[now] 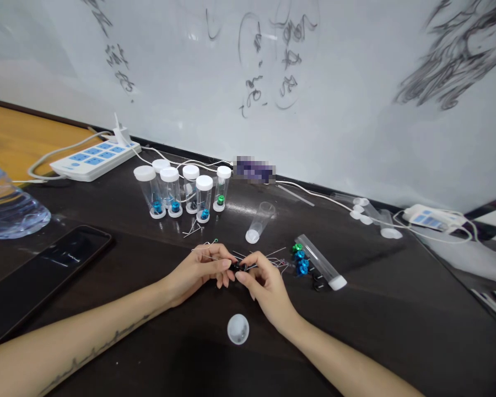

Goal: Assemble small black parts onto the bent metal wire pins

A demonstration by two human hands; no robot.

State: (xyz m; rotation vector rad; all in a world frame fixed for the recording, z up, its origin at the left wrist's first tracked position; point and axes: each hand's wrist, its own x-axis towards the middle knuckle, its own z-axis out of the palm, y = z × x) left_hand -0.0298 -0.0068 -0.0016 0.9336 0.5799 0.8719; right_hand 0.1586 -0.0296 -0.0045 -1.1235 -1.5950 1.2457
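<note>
I'm at a workroom or office desk here: scribbled whiteboard [273, 82] across the top, power strip [95, 159] upper left, capped sample vials [182, 190] mid-frame.

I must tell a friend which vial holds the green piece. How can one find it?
Start at the white power strip on the dark table. To its right stands a cluster of capped clear vials. The green-piece vial is rightmost; its neighbours hold blue or dark pieces.

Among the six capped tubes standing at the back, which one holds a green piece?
The rightmost capped tube, nearest the whiteboard. Its piece is green; most others hold blue ones.
</note>
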